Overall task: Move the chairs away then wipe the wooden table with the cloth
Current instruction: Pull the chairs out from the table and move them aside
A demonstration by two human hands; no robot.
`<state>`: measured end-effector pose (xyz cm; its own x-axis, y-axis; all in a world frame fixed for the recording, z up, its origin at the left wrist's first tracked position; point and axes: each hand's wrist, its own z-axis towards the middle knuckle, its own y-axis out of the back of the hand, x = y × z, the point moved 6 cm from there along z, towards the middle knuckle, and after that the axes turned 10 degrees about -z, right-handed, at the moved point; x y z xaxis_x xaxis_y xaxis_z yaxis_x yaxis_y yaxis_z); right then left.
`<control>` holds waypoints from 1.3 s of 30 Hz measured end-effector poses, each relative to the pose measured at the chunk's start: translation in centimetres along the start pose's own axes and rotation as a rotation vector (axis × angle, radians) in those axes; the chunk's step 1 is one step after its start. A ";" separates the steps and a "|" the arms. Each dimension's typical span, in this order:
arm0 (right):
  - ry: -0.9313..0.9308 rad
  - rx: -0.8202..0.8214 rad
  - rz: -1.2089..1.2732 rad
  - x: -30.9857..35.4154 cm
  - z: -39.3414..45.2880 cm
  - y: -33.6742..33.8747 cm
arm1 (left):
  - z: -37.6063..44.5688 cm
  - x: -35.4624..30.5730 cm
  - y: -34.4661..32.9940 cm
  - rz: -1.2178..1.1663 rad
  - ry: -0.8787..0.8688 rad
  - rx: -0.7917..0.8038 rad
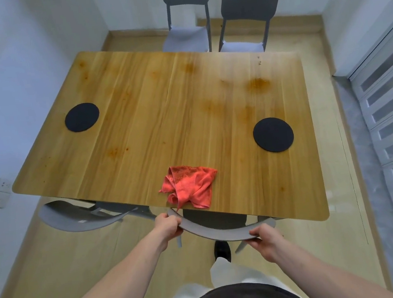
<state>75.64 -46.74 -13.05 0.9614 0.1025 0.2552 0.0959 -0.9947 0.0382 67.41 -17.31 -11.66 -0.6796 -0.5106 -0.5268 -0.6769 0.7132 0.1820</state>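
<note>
**Friend:** What are your hands doing?

**Me:** My left hand (169, 226) is wrapped around the left end of the curved back of the near chair (215, 230). My right hand (267, 240) is wrapped around the right end. So both hands are gripping the same chair.

**Friend:** Is that chair out yet?

**Me:** No. Its seat looks tucked under the near edge of the wooden table (137, 121). I think I'm just at the start of moving it.

**Friend:** How many chairs are there?

**Me:** I can see four. The second near chair (75, 215) is to my left, also partly under the table. The two far chairs (246, 19) stand side by side at the other end, right by the table's edge. I'd say none of them are moved away yet.

**Friend:** Where's the cloth?

**Me:** The red cloth (190, 186) is lying bunched up on the table, close to the near edge, just past my left hand. One corner hangs over the edge. Nobody is touching it.

**Friend:** Is the table clean?

**Me:** Not at all. It has brown smudges in lots of spots, mostly on the far right side. There are also two black round mats (273, 134) on it, one on each side.

**Friend:** So what's left?

**Me:** Almost everything, I think. All the chairs, then all the wiping.
</note>
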 end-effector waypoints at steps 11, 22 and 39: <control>-0.039 -0.014 -0.040 -0.8 3.2 -0.7 | 2.3 2.5 0.7 0.067 0.039 -0.110; -0.044 -0.041 -0.217 -1.1 4.7 -1.5 | 2.6 2.4 2.4 0.346 0.035 -0.116; 0.243 -0.023 -0.835 -4.3 -3.5 0.1 | -8.6 6.7 2.7 0.526 -0.231 0.159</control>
<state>70.62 -47.22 -10.80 0.4970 0.8008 0.3342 0.7375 -0.5928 0.3236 58.65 -22.93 -7.58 -0.8212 0.0354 -0.5696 -0.2035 0.9143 0.3502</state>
